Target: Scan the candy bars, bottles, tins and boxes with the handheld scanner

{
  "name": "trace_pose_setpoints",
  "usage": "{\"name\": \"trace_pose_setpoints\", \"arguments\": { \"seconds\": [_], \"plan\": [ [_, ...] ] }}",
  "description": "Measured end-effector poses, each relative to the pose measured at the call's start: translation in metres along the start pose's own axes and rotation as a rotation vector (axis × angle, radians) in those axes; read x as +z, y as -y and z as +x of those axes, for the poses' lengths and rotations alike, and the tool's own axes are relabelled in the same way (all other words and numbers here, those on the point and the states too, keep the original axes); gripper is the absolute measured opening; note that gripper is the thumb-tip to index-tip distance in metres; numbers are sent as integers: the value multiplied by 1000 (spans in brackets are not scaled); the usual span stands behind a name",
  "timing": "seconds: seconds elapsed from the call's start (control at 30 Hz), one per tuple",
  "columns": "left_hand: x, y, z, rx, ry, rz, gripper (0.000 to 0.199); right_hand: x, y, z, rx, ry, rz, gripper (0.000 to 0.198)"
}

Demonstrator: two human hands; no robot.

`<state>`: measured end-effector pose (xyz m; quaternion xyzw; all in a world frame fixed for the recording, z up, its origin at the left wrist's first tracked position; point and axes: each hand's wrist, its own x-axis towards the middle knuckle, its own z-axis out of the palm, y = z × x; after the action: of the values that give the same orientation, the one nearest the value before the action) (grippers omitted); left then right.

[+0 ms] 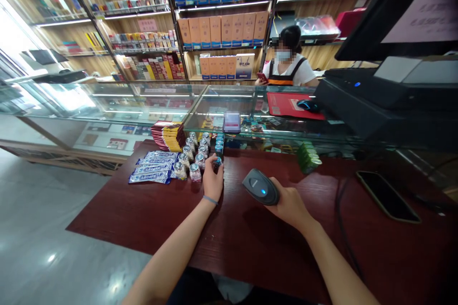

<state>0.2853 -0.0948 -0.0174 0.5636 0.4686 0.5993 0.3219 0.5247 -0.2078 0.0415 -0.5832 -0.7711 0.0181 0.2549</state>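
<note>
Our left hand (213, 182) clasps a blue-topped container (218, 161); our right hand (291, 206) grips the scanner (260, 187), right of the container, nose pointing left.

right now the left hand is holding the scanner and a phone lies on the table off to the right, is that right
Not quite: the head view shows the scanner in the right hand. The phone does lie on the table off to the right.
</note>
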Motion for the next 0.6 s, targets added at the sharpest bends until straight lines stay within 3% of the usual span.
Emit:
{"name": "trace_pose_setpoints", "arguments": {
  "seconds": [0.4, 0.6],
  "plan": [
    [21, -15, 15, -97, -89, 251, 29, -7, -8, 0, -59, -71, 88, 31],
    [23, -11, 19, -86, -96, 257, 31, -7, -17, -1, 5, -78, 102, 29]
  ]
}}
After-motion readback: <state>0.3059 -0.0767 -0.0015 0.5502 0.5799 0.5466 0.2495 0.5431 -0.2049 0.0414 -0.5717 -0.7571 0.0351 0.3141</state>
